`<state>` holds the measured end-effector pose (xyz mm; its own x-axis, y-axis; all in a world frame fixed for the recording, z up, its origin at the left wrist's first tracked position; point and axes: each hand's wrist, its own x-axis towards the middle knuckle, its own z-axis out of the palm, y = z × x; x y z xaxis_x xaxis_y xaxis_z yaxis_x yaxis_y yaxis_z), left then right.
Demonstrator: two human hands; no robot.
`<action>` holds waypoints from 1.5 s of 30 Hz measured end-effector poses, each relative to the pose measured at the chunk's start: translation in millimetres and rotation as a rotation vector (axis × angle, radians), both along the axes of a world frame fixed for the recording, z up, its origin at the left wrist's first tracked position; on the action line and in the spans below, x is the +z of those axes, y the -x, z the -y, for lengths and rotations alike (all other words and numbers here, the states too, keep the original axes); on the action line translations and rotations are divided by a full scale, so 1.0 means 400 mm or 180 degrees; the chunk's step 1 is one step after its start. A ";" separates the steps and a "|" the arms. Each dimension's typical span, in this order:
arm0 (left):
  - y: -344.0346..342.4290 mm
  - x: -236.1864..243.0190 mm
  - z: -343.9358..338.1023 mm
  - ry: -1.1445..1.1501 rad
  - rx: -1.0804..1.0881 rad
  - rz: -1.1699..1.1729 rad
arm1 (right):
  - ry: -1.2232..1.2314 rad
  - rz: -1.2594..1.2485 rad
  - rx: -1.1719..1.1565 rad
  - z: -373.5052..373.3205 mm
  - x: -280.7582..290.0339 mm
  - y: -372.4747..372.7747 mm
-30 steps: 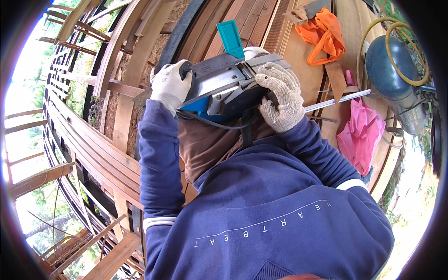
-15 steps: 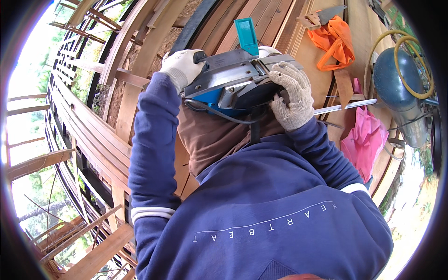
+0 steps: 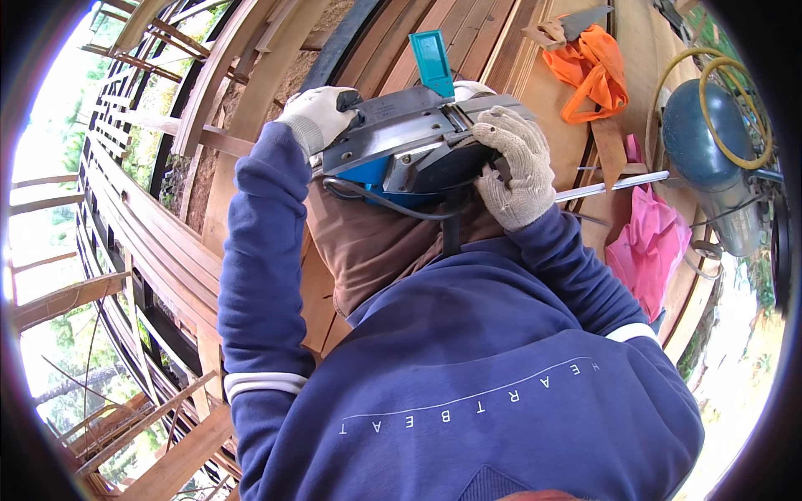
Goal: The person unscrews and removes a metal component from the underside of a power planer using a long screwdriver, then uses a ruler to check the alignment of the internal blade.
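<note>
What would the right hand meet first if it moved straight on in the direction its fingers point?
The right hand already grips the power planer; its fingers point across the tool, so it would likely press into the planer body.

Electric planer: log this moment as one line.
left hand: grips front of electric planer | right hand: grips its rear | planer: held up, sole showing | nearby: orange cloth, pink cloth, blue tank
</note>
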<state>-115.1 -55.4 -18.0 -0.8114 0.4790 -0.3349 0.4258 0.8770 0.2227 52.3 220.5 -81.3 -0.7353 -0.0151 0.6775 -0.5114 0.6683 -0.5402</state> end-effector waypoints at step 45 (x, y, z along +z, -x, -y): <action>-0.206 -0.058 -0.031 -0.1477 0.1305 -0.1145 | -0.0607 0.0618 0.0062 -0.089 0.052 -0.084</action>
<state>-32.7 -42.8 -41.1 -0.9785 0.1399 0.1516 0.1993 0.8310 0.5194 85.9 256.0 -60.6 -0.8495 -0.1442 0.5074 -0.4243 0.7584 -0.4947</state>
